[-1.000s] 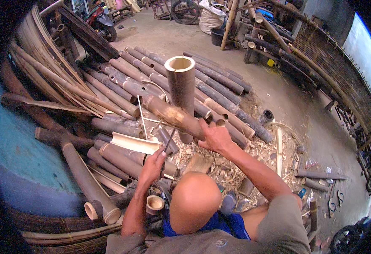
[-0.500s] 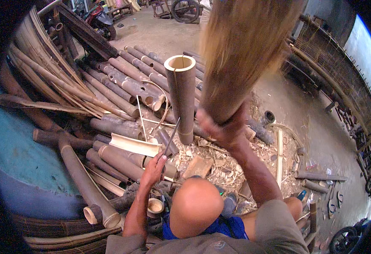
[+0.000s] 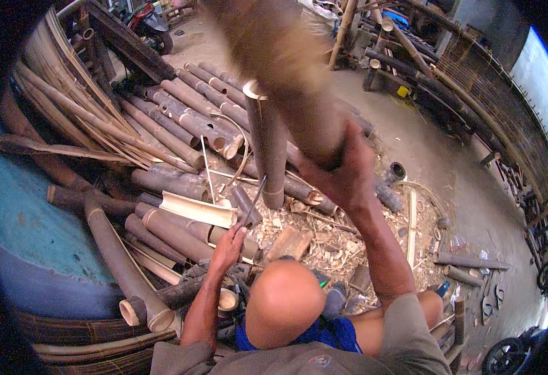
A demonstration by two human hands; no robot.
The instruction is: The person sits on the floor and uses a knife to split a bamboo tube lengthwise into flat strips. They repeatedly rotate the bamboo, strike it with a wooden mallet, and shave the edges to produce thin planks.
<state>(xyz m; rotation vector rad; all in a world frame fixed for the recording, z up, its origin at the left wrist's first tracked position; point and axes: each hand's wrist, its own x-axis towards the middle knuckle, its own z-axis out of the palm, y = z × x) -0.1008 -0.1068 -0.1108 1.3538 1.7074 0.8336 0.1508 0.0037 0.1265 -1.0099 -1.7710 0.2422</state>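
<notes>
A thick brown bamboo length (image 3: 314,125) is gripped by my right hand (image 3: 349,172) round its lower end. It is tilted up and to the left, its pale, frayed-looking upper part smeared by motion. In the picture it overlaps the pale rim of an upright bamboo tube (image 3: 273,153); whether they touch I cannot tell. Nearer and to the left, my left hand (image 3: 227,250) is closed on a knife with a narrow dark blade (image 3: 255,201). The blade's tip points up toward the tube's left side; contact there is unclear.
Several bamboo tubes (image 3: 186,125) lie stacked at the left and back. Split strips (image 3: 83,103) lean at the far left. Wood shavings (image 3: 343,250) cover the floor around my knees (image 3: 286,303). A half-round bamboo piece (image 3: 199,211) lies beside my left hand.
My right hand's bamboo length has swung left and tilted over, now covering part of the upright tube's rim. My left hand and the knife have barely moved.
</notes>
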